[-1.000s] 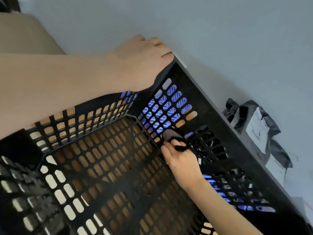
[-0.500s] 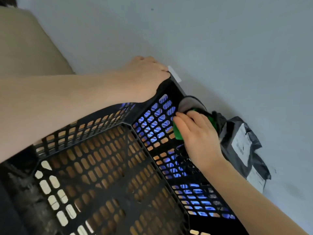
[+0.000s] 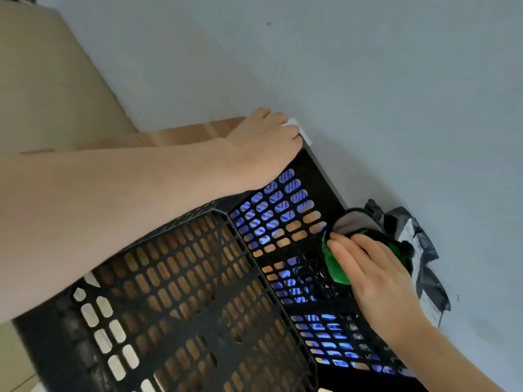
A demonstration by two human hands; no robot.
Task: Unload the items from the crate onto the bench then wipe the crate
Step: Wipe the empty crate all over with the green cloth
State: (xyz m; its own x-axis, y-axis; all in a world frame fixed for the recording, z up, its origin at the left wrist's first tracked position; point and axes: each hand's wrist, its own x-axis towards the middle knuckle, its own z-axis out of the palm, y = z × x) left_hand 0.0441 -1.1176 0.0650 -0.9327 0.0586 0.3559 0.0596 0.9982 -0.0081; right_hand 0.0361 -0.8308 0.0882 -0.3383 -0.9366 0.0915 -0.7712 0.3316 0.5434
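Note:
A black perforated plastic crate [image 3: 198, 292] fills the lower middle of the view, with nothing inside it. My left hand [image 3: 263, 148] grips the crate's far corner rim, fingers curled over the edge. My right hand [image 3: 376, 275] presses a green, grey and black cloth [image 3: 348, 244] against the inner face of the crate's right wall near its top rim, fingers fairly straight over the cloth.
A grey plastic mailing bag [image 3: 410, 250] with a white label lies on the pale surface just outside the crate's right wall. A wooden bench edge [image 3: 184, 135] shows behind my left wrist. A beige wall [image 3: 42, 80] rises at the upper left.
My right hand has brought the cloth up from low on the right wall to its upper rim. The view has shifted lower; my left hand stays on the corner.

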